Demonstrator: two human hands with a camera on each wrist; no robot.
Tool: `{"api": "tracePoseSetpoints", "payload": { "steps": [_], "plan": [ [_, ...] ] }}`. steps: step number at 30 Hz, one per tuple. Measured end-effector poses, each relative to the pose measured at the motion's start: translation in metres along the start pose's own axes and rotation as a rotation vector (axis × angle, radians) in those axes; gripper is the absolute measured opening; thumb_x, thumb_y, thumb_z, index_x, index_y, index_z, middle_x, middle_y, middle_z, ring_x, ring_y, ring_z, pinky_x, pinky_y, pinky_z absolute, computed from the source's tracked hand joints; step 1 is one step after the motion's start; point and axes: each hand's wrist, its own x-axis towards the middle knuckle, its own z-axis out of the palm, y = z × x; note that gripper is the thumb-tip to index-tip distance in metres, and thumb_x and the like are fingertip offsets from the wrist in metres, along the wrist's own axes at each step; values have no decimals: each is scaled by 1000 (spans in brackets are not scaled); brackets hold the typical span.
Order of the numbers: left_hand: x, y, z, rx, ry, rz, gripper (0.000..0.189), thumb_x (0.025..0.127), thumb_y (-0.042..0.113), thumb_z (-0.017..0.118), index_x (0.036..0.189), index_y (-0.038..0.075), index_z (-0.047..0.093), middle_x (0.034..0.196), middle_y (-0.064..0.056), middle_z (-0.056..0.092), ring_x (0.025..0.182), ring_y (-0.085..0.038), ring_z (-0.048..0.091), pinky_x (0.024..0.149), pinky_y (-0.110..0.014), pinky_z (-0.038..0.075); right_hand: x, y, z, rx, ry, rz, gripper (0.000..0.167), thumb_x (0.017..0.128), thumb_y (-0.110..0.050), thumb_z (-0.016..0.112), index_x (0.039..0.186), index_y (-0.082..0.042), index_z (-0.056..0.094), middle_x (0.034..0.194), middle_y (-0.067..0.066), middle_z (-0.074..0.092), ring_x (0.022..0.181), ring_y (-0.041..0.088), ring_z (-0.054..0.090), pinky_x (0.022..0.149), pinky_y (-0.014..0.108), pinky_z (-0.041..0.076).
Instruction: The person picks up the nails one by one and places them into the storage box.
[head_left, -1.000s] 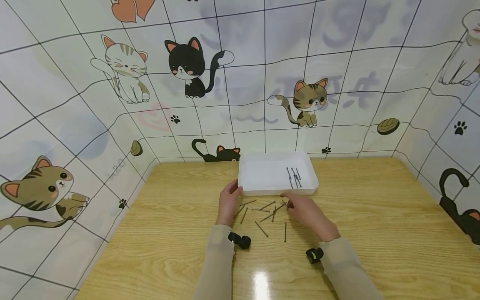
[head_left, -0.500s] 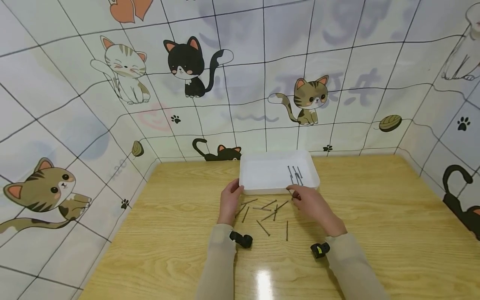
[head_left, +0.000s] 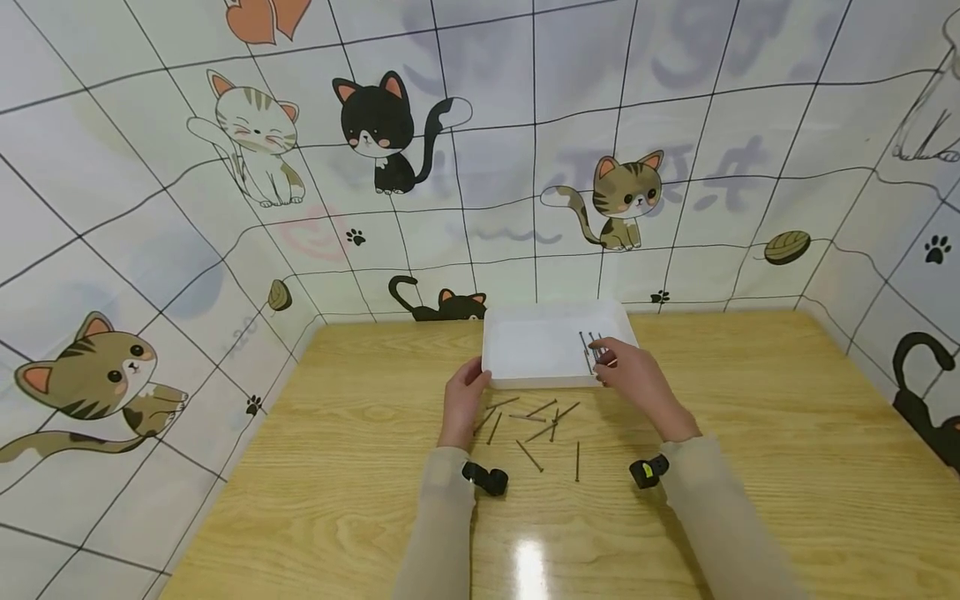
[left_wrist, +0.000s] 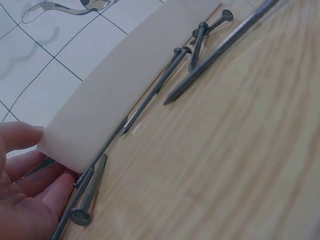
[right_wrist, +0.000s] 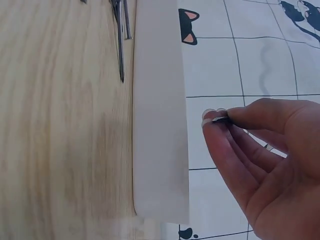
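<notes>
A shallow white tray [head_left: 528,346] sits at the back of the table. My left hand [head_left: 462,402] holds its front left corner, the thumb at the rim and the fingers low against the outside, as the left wrist view shows. Over the tray's right end, my right hand [head_left: 641,382] pinches a nail [right_wrist: 220,119] between thumb and fingertips; most of that nail is hidden. Below those fingers several dark nails [head_left: 587,354] lie in the tray, partly covered by the hand. Loose nails [head_left: 529,456] are scattered on the wood in front, some crossing, a few close to the left hand.
The wooden table [head_left: 337,500] meets a wall sheet [head_left: 495,183] printed with cats and a grid at the back and sides. In the left wrist view, nails [left_wrist: 155,92] lie along the outer tray wall.
My right hand has picked up a nail from the table by the tray's front and carried it up over the rim into the tray's right end. The left hand stays at the corner.
</notes>
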Motion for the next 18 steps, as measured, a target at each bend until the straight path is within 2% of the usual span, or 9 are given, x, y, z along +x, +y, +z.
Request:
{"api": "tracePoseSetpoints", "payload": {
  "steps": [7, 14, 18],
  "plan": [
    [0, 0, 0, 8, 1, -18, 39, 89, 18, 56, 127, 10, 51, 125, -6, 51, 113, -16, 46, 95, -36, 35, 23, 7, -5, 38, -4, 43, 36, 88, -12, 54, 123, -5, 50, 93, 14, 62, 74, 25, 62, 57, 31, 48],
    [0, 2, 1, 24, 3, -6, 39, 89, 18, 55, 127, 9, 50, 124, -7, 52, 112, -17, 47, 95, -36, 36, 49, 14, 2, 69, -39, 88, 35, 87, -10, 54, 121, -4, 50, 94, 14, 61, 76, 29, 62, 56, 31, 48],
    [-1, 3, 0, 30, 11, -12, 40, 89, 18, 55, 127, 10, 50, 124, -6, 52, 111, -15, 48, 94, -35, 36, 60, 13, 8, 39, -52, 104, 32, 88, -9, 53, 119, -5, 51, 94, 14, 61, 76, 28, 62, 57, 31, 48]
  ]
}}
